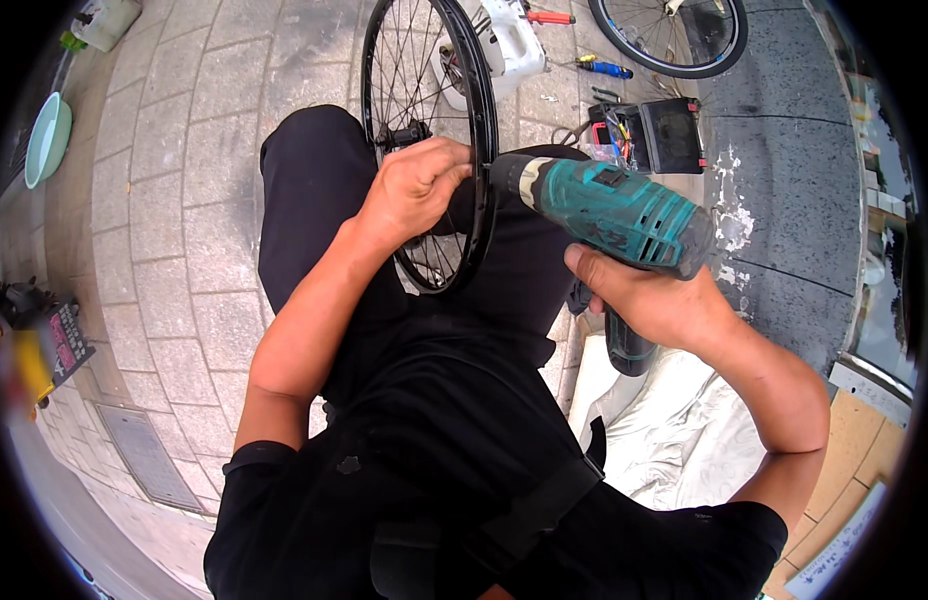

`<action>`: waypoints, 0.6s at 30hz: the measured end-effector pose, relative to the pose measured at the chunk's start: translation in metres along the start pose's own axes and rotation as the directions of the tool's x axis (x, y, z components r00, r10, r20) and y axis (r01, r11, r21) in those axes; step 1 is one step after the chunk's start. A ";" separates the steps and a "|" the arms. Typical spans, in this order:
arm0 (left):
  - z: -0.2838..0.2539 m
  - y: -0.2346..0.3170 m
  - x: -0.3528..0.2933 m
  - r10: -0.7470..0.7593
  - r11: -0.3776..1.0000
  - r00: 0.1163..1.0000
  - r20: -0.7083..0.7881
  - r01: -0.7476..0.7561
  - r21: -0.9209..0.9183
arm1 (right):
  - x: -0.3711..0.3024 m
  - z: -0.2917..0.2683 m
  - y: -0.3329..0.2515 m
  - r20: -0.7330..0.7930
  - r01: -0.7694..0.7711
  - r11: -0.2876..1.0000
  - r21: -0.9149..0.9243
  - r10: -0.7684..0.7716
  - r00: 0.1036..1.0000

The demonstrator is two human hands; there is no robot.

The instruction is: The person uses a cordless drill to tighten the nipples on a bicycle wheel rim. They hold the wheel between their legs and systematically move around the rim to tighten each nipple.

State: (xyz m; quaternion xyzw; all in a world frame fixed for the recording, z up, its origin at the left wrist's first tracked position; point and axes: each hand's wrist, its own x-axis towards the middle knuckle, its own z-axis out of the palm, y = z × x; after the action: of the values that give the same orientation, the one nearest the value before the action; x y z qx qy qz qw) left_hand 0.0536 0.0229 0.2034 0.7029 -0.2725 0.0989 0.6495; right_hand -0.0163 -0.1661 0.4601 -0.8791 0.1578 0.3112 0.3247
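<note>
A bicycle wheel without a tyre stands upright between my knees, its black rim edge-on to me and its spokes and hub on the left side. My left hand is closed among the spokes, with the fingertips against the rim's inner side; what they pinch is hidden. In my right hand is a teal and black cordless drill, gripped by its handle. The drill's chuck points left and meets the outer side of the rim, level with my left fingertips. The bit's tip cannot be seen.
Ahead lie an open black toolbox, a blue-handled screwdriver and a white plastic container. Another bicycle wheel, with its tyre on, is at the far right. A pale green basin stands at the left; white sheeting lies by my right side.
</note>
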 end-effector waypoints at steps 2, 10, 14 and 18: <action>-0.002 0.000 -0.001 -0.008 1.000 1.000 0.001 0.008 0.018 | 0.001 0.000 0.000 0.001 0.004 0.999 -0.042 -0.004 1.000; -0.015 -0.002 0.001 -0.007 1.000 0.998 0.064 0.008 -0.010 | 0.005 0.002 0.013 -0.031 0.257 0.965 -0.044 -0.258 0.966; -0.031 -0.002 0.010 -0.107 0.989 0.994 -0.028 0.103 -0.109 | 0.007 0.004 0.019 -0.030 0.286 0.957 -0.045 -0.287 0.957; -0.038 -0.017 0.027 -0.031 0.993 0.999 0.042 0.026 0.111 | 0.008 0.006 0.016 -0.016 0.311 0.950 -0.008 -0.312 0.950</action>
State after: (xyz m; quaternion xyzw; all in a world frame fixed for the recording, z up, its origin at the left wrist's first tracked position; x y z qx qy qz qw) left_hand 0.0934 0.0524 0.2072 0.7436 -0.2704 0.0893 0.6049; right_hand -0.0207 -0.1744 0.4435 -0.8964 0.0191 0.2490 0.3661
